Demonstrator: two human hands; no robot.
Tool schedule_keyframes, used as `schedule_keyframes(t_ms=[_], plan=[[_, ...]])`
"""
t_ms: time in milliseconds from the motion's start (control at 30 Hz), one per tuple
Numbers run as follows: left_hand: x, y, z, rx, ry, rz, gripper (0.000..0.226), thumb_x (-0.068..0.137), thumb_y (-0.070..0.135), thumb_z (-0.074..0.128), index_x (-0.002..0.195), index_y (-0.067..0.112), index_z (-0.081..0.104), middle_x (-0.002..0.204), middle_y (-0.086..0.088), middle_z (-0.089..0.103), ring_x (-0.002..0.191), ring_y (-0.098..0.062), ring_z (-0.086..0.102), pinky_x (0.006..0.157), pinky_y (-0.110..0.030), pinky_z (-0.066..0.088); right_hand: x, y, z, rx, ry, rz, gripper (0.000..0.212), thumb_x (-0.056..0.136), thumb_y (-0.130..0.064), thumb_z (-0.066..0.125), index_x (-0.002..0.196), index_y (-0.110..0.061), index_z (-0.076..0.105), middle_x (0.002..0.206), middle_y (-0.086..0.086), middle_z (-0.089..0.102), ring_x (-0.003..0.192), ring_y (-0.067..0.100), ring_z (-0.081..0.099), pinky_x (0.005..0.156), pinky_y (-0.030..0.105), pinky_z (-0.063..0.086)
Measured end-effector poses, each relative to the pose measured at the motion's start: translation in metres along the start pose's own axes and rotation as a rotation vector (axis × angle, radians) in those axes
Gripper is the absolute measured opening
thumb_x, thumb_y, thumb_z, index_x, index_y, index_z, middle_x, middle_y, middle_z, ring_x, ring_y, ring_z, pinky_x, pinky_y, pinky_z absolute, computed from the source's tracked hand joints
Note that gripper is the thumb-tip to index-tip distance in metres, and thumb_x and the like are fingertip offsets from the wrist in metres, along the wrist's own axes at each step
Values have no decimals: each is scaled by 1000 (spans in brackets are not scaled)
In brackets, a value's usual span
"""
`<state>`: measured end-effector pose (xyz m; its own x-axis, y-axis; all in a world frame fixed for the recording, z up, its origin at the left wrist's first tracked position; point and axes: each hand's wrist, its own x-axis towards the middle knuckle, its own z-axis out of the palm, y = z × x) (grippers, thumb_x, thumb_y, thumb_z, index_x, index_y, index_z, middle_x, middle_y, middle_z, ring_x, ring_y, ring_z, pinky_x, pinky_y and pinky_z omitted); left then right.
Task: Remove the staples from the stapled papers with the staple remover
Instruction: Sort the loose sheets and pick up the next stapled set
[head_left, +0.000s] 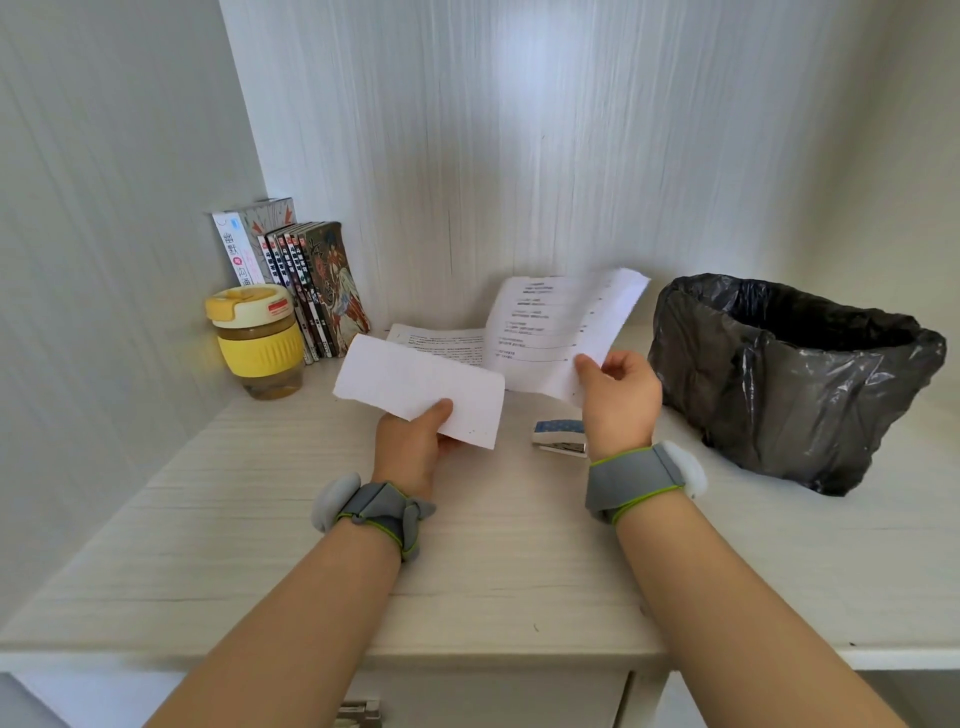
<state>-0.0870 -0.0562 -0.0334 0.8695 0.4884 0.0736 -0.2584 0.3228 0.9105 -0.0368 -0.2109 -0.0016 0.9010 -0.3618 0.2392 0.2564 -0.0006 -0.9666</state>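
My left hand (415, 441) pinches the near edge of a blank white sheet (415, 387), held above the desk. My right hand (618, 395) pinches a printed sheet (561, 322) and lifts it up and to the right. A further printed page (441, 343) shows behind the blank sheet. On the desk between my wrists lies a small blue-and-white stapling tool (558, 436), partly hidden by my right wrist. I cannot tell whether the sheets are joined.
A bin lined with a black bag (789, 379) stands at the right. At the back left are a yellow-lidded cup (257, 343) and a row of upright books (306, 280). The pale wooden desk (493, 561) is enclosed by white walls.
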Motion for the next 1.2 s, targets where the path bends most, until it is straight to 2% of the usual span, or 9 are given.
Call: schedule_keyframes(t_ms=[133, 233, 300, 467, 633, 800, 933, 1100, 1200], plan=[[2, -2, -4, 71, 1, 44, 20, 83, 1, 61, 97, 15, 59, 104, -8, 63, 98, -29, 61, 67, -37, 55, -3, -2, -2, -41, 17, -23, 65, 79, -3, 62, 137, -14, 34, 114, 7, 56, 101, 20, 54, 85, 26, 42], [3, -3, -6, 94, -2, 37, 19, 79, 3, 66, 86, 20, 62, 96, -2, 66, 95, -27, 62, 69, -39, 57, -4, -3, -3, -193, -27, -61, 78, 79, 1, 55, 145, -23, 22, 121, 7, 54, 111, 25, 52, 83, 23, 38], [3, -5, -6, 105, 5, 18, 18, 76, 6, 70, 83, 21, 64, 92, 2, 68, 93, -25, 64, 75, -42, 56, -5, -2, -2, -298, -88, -102, 62, 79, 4, 49, 137, -19, 41, 134, 7, 50, 120, 23, 48, 92, 24, 37], [1, -5, -5, 189, 30, 24, 15, 68, 18, 79, 74, 21, 66, 77, 8, 71, 80, -17, 67, 63, -34, 56, -18, 2, 3, -510, -400, -388, 40, 78, 5, 50, 113, -8, 65, 122, 10, 60, 118, 26, 50, 99, 30, 38], [-2, -4, -3, 345, -18, 73, 13, 69, 26, 78, 63, 22, 67, 57, 6, 69, 60, -14, 66, 58, -32, 55, -38, 4, 14, -648, -785, -564, 36, 70, -34, 74, 100, -16, 67, 103, -2, 62, 102, 18, 48, 81, 31, 42], [-5, -3, -3, 434, -128, 157, 19, 79, 30, 69, 63, 22, 66, 49, 2, 65, 44, -10, 57, 48, -25, 47, -39, 5, 15, -637, -687, -541, 24, 78, -36, 64, 84, -14, 71, 76, 0, 59, 80, 20, 55, 67, 34, 42], [-4, -3, -4, 389, -149, 141, 21, 79, 33, 67, 63, 21, 69, 55, -3, 67, 43, -14, 56, 47, -27, 46, -36, 4, 11, -477, -791, -376, 27, 84, -31, 63, 76, -7, 72, 75, 16, 66, 76, 29, 58, 72, 37, 46], [-4, -2, -3, 341, -198, 138, 25, 70, 44, 66, 67, 19, 65, 53, 0, 66, 43, -12, 56, 42, -23, 46, -32, 1, 7, -372, -905, -163, 35, 91, -27, 55, 70, -5, 71, 72, 15, 68, 66, 18, 53, 67, 30, 43], [-2, -5, -4, 295, -179, 127, 11, 78, 26, 68, 71, 21, 63, 56, 5, 67, 44, -9, 58, 42, -23, 46, -25, -1, 9, -323, -666, -111, 40, 91, -18, 52, 61, 8, 57, 64, 7, 46, 67, 18, 39, 58, 28, 31]])
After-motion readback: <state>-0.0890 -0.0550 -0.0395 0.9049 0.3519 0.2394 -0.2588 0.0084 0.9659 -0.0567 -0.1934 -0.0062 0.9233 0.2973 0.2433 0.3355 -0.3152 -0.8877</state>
